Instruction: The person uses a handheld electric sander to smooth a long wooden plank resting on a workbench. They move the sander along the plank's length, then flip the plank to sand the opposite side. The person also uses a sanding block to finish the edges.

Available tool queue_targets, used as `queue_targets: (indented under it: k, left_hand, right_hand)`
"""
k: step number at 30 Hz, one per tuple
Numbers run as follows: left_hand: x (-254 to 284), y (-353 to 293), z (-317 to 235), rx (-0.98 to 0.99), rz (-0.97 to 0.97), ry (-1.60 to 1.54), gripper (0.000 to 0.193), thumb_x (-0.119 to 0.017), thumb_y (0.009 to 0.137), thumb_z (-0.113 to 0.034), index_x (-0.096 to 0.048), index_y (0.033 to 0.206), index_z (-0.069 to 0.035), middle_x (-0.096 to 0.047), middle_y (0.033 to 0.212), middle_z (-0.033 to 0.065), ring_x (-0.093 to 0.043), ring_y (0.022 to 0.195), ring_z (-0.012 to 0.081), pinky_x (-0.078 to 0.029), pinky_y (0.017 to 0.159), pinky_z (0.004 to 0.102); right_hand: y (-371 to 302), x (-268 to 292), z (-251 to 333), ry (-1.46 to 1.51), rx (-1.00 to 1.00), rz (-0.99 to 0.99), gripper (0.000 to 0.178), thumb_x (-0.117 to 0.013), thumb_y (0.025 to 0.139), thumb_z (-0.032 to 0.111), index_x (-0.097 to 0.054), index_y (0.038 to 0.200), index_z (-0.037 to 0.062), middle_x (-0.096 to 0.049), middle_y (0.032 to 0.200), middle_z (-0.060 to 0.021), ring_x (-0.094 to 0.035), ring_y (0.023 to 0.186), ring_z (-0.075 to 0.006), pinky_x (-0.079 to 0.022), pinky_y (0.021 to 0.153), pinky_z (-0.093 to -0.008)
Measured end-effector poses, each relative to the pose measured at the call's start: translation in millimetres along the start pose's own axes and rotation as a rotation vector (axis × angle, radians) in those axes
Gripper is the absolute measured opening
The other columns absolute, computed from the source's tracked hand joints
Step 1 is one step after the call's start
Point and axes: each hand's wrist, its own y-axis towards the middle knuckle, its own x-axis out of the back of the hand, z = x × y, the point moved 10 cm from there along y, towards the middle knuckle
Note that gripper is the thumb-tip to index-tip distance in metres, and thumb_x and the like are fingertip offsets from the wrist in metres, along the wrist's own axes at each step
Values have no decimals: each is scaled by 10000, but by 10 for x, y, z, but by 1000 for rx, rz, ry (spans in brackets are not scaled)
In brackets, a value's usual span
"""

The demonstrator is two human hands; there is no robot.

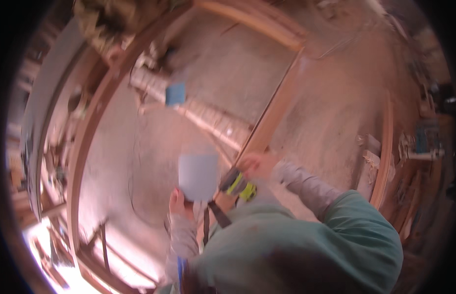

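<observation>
My left hand grips the lower left edge of a flat, pale grey, square sheet with rounded corners. My right hand is over a long wooden beam, its fingers loosely spread, blurred, and apparently holding nothing. Just below it, close to my body, is a black and lime-green power tool, perhaps a sander. Whether the fingers touch the tool or the beam is hard to make out. A dark strap hangs at my front.
A blue square piece lies on a pale wooden crosspiece. A large curved-looking wooden frame member runs along the left, with another person's hand on it at the upper left. Timber pieces stand at the right.
</observation>
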Motion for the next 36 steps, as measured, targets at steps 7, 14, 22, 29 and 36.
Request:
queue_targets:
  k: [7, 14, 22, 29, 36]
  left_hand:
    - [-626, -116, -84, -35, 60, -76, 148, -541, 1014, -192, -573, 1134, -111, -634, 1144, 79, -623, 1001, 222, -555, 853, 433]
    - [-307, 95, -277, -409, 73, 700, 168, -726, 913, -184, -596, 901, -79, -590, 761, -23, -534, 654, 81, -469, 598, 241]
    - [-267, -186, -163, -414, 26, 776, 230, -737, 904, -206, -582, 857, -43, -586, 709, 0, -540, 635, 83, -468, 599, 236]
    - [28, -133, -488, -473, -84, 586, 245, -693, 939, -234, -555, 899, -36, -606, 737, 40, -574, 630, 121, -516, 608, 271]
    - [795, 239, -263, -505, -231, 860, 256, -687, 942, -281, -550, 919, -65, -601, 746, 24, -576, 625, 114, -532, 596, 266]
  right_hand:
    - [125, -1024, 634, 336, 240, 150, 283, -619, 962, 223, -586, 1157, 21, -716, 948, -75, -690, 894, -185, -551, 789, -331]
    - [-29, -497, 827, -80, 138, -66, 377, -614, 944, 406, -591, 960, 30, -679, 773, -116, -676, 680, -286, -516, 617, -385]
    - [-161, -459, 820, -547, 85, -163, 376, -600, 922, 467, -631, 943, 92, -671, 859, -168, -660, 828, -384, -505, 699, -487]
    - [-1309, 471, 2890, -218, 862, -329, 324, -644, 941, 353, -600, 992, 35, -606, 851, -94, -616, 792, -240, -475, 711, -391]
    - [-3549, 845, 4213, 229, 2027, -412, 436, -689, 902, 393, -628, 1167, 52, -641, 1162, -76, -586, 1055, -280, -467, 909, -414]
